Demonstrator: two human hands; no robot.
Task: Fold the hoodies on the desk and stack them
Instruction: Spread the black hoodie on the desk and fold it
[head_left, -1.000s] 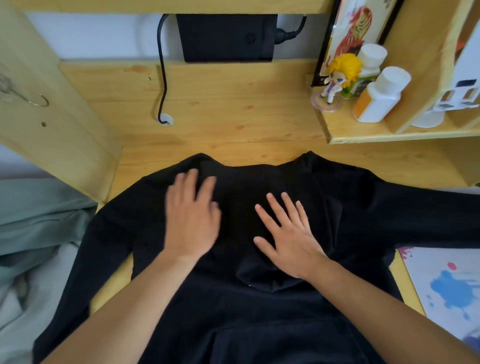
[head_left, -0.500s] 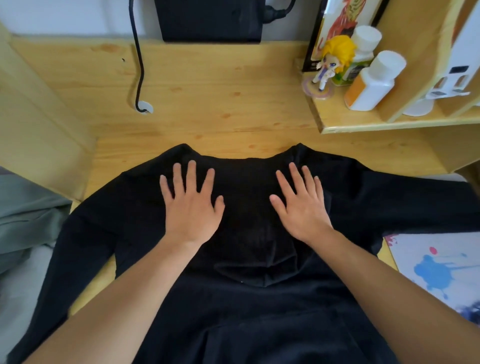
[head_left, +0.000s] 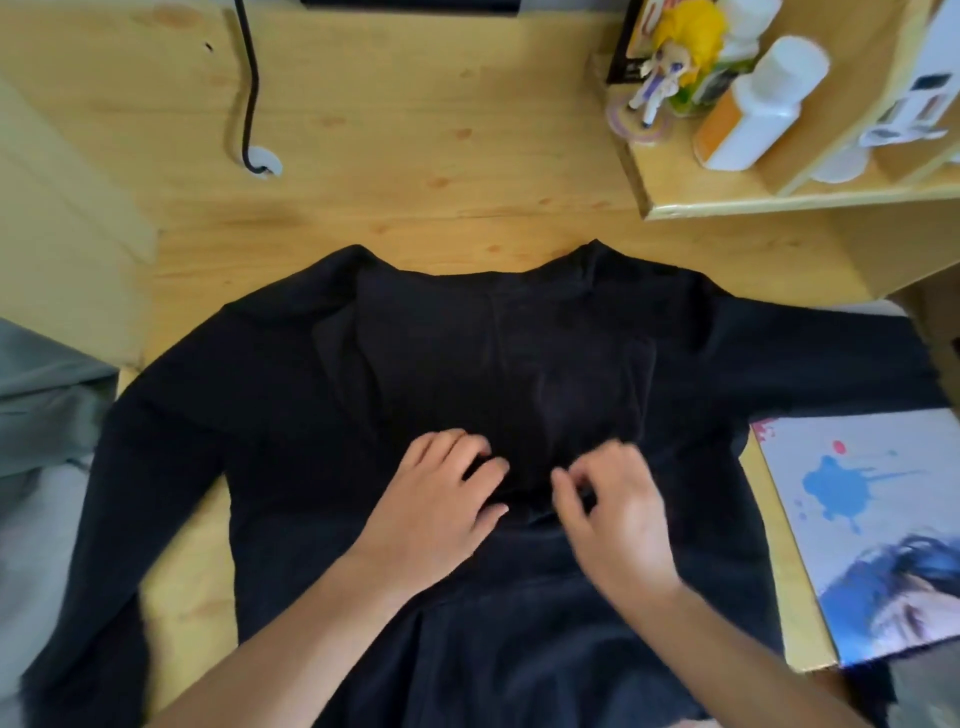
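A black hoodie is lying spread on the wooden table, its neckline toward the cable hole side of the table and both sleeves reaching out to either side, one trailing off the table edge on the side away from the art print. The hood is lying folded down flat over the hoodie's body, its tip pointing toward the person. Both hands are working at that tip: the left hand is curling its fingers onto the cloth just beside the tip, and the right hand is pinching with thumb and forefinger close together on the other side; both appear to be gathering a little black fabric, though the blur is making it hard to tell how much either is actually holding. The step in hand looks like tidying the hood before the sleeves get folded in, so the task seems to be at an early stage. To do it well, the hands should be tugging the tip straight toward the person and evenly, so the hood's centre crease is staying in line with the middle of the neckline, then pressing the cloth flat outward to push out wrinkles. Pulling harder on one side would be skewing the shoulders and dragging the hoodie toward the art print.
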